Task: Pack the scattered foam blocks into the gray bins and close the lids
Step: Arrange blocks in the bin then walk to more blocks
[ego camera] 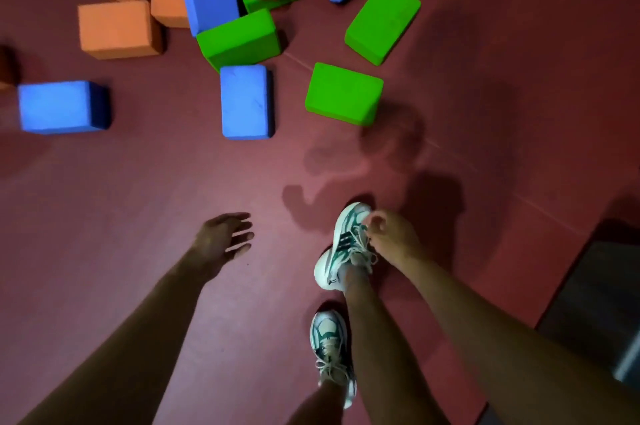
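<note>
Rectangular foam blocks in orange, blue and green are lying scattered on the dark red floor point(104, 203), the nearest being an upright blue foam block point(246, 101) and a green foam block point(343, 93). Nothing is being held: the left hand point(221, 237) is spread flat, the right hand point(389, 234) loosely curled above a green-and-white sneaker point(346, 248). The nearest blocks are best taken first, one per hand, then carried to what is judged a gray bin point(595, 296) at the right edge.
</note>
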### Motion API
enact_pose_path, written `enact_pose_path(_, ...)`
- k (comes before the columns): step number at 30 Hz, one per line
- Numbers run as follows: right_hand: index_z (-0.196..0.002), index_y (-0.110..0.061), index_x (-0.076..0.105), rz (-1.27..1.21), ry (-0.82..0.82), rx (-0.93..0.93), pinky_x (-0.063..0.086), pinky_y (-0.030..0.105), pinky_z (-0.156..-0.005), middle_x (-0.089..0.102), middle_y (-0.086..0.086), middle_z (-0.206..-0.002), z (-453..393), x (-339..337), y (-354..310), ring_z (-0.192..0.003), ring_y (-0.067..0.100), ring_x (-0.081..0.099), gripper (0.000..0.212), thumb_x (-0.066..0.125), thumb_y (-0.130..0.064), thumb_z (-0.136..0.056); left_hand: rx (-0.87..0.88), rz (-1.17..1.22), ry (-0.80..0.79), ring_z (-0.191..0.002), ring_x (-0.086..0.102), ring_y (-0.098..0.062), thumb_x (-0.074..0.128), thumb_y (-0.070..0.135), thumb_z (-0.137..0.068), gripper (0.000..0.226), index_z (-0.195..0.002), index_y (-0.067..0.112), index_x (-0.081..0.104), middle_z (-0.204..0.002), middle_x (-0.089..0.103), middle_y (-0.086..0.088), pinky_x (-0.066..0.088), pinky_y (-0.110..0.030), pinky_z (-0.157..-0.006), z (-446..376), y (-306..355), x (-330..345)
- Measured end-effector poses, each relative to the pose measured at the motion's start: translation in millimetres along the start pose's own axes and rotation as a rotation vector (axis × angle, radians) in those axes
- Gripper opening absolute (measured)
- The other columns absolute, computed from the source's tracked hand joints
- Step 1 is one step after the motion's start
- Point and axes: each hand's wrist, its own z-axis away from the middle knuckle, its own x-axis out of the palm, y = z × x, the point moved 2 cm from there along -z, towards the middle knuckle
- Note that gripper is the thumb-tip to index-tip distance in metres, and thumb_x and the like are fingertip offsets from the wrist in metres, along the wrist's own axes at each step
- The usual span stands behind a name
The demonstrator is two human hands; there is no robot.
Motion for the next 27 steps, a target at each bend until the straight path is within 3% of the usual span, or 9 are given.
enact_pose_path(3,-0.084,-0.042,0.067,-0.049,-0.054,0.074,0.058,0.043,-0.076,0.075,0.002,-0.088,-21.8,7.0,24.9,-0.084,0.032,0.071,0.019,0.054,-0.029,-0.082,-0.076,0.038,0.012,-0.095,0.068,-0.028,0.049,0.011,-0.103,0.022,-0.111,0.009,0.07,-0.114,0.068,-0.014,0.056,-0.037,-0.08,-13.6,24.5,0.5)
enact_pose_path(7,-0.086,-0.022,0.068,-0.014,-0.023,0.097,0.042,0.016,-0.057,0.068,-0.004,-0.08,-51.3,-31.6,-6.2,-0.066,0.011,0.059,0.024,0.057,-0.003,-0.093,-0.105,0.024,0.03,-0.092,0.067,-0.029,0.052,0.012,-0.102,0.018,-0.11,0.01,0.068,-0.117,0.066,-0.016,0.058,-0.037,-0.076,-49.3,80.2,-0.7)
enact_pose_path(11,-0.088,-0.029,0.064,-0.008,-0.006,0.158,0.053,0.03,-0.075,0.065,-0.01,-0.08,-125.0,-68.1,-40.6,-0.08,0.019,0.066,0.018,0.064,-0.011,-0.088,-0.079,0.067,0.052,-0.091,0.065,-0.031,0.053,0.01,-0.101,0.014,-0.111,0.007,0.063,-0.114,0.061,-0.018,0.061,-0.04,-0.073,-100.8,139.4,1.4)
enact_pose_path(15,-0.1,-0.024,0.066,-0.161,0.056,0.229,0.059,0.049,-0.086,0.066,-0.007,-0.082,-201.1,-60.5,-61.7,-0.078,0.02,0.068,0.012,0.069,-0.018,-0.089,-0.148,0.089,0.06,-0.1,0.057,-0.033,0.051,0.009,-0.101,0.011,-0.091,0.007,0.057,-0.111,0.052,-0.016,0.056,-0.048,-0.079,-158.3,166.1,12.0)
enact_pose_path(17,-0.112,-0.015,0.065,-0.271,0.12,0.303,0.059,0.05,-0.088,0.062,-0.007,-0.084,-230.1,-44.6,-66.7,-0.078,0.017,0.063,0.025,0.072,-0.023,-0.09,-0.204,0.094,0.038,-0.106,0.055,-0.035,0.052,0.012,-0.101,0.009,-0.098,0.006,0.058,-0.12,0.048,-0.018,0.055,-0.051,-0.082,-196.4,169.4,19.1)
enact_pose_path(19,-0.123,-0.011,0.061,-0.376,0.142,0.377,0.057,0.05,-0.092,0.063,-0.001,-0.099,-267.6,-19.4,-58.6,-0.09,0.02,0.064,0.051,0.077,-0.041,-0.084,-0.265,0.114,0.035,-0.114,0.053,-0.037,0.055,0.016,-0.1,0.015,-0.112,0.008,0.058,-0.13,0.044,-0.019,0.053,-0.054,-0.085,-234.1,161.5,21.9)
enact_pose_path(22,-0.133,-0.016,0.055,-0.52,0.197,0.454,0.055,0.051,-0.096,0.061,0.007,-0.129,-336.4,23.9,-16.4,-0.114,0.027,0.063,0.113,0.071,-0.087,-0.046,-0.316,0.136,0.023,-0.122,0.052,-0.04,0.065,0.025,-0.096,0.04,-0.13,0.01,0.05,-0.138,0.039,-0.02,0.053,-0.058,-0.088,-283.2,140.2,27.1)
enact_pose_path(25,-0.127,-0.022,0.054,-0.771,0.27,0.483,0.059,0.052,-0.087,0.06,0.002,-0.123,-359.1,40.4,-26.4,-0.099,0.02,0.065,0.104,0.077,-0.077,-0.042,-0.335,0.175,0.033,-0.125,0.05,-0.04,0.072,0.035,-0.09,0.069,-0.144,0.01,0.038,-0.142,0.038,-0.019,0.052,-0.06,-0.094,-318.9,121.1,31.2)
enact_pose_path(27,-0.131,-0.023,0.047,-0.933,0.294,0.488,0.061,0.046,-0.08,0.053,0.0,-0.134,-370.6,42.2,-43.5,-0.108,0.019,0.06,0.094,0.086,-0.062,-0.055,-0.309,0.242,0.023,-0.126,0.05,-0.038,0.074,0.041,-0.088,0.073,-0.145,0.012,0.037,-0.14,0.04,-0.018,0.051,-0.058,-0.097,-342.6,117.0,34.0)
